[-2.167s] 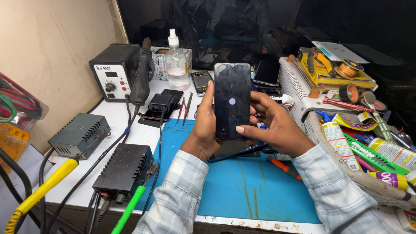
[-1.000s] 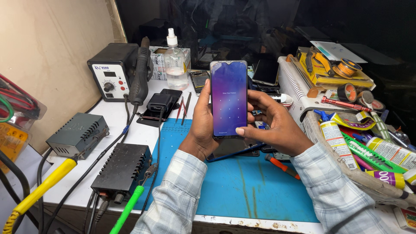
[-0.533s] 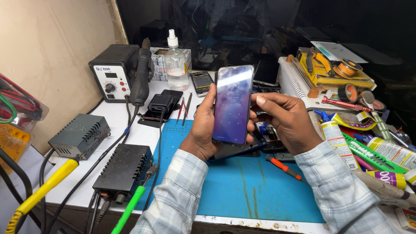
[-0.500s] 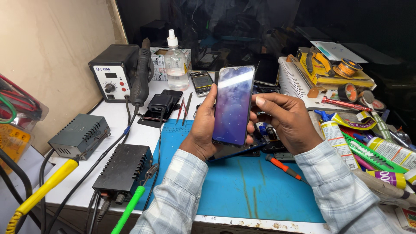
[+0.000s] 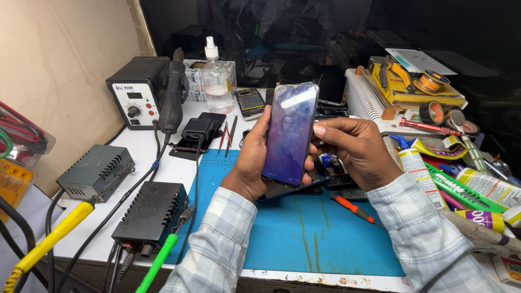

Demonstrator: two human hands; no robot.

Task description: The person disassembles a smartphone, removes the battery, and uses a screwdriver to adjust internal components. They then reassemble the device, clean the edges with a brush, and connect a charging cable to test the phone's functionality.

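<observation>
Two hands, left hand (image 5: 251,163) grip closed around lit phone (image 5: 290,133), right hand (image 5: 355,149) fingertips touching its edge

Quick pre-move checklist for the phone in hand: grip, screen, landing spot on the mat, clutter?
1. Left hand grips the phone along its left edge: ok.
2. Right hand steadies the right edge, fingers touching: ok.
3. Screen lit, purple, facing up: ok.
4. Blue mat bare in front of the hands: ok.
5. Orange-handled screwdriver lies on the mat near the right wrist: not ok.
6. Phone's back cover fitted: cannot tell.
</observation>
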